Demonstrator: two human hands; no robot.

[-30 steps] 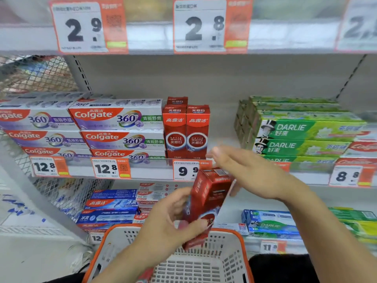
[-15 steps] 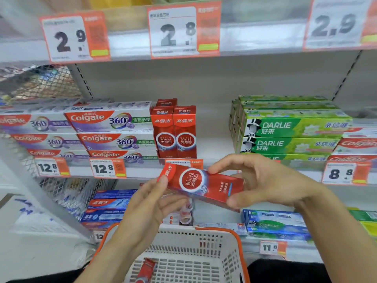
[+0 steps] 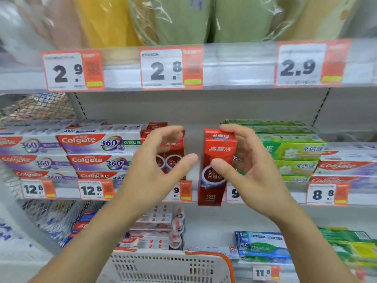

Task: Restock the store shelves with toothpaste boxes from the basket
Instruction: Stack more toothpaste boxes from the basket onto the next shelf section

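The red toothpaste box [image 3: 217,166], flat between both hands 0.5 s ago, now stands upright at the middle shelf [image 3: 204,198], pinched by the right hand [image 3: 247,168]. The left hand [image 3: 157,160] has let go, fingers loosely curled. 2 matching red boxes [image 3: 173,158] stand behind it. The white basket [image 3: 171,266] sits near; its contents are hidden.

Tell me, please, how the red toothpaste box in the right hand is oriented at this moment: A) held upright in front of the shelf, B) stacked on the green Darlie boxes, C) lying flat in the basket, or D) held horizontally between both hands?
A: the right hand grips the red toothpaste box standing on end before the shelf gap, while the left hand is curled beside it, not touching it.
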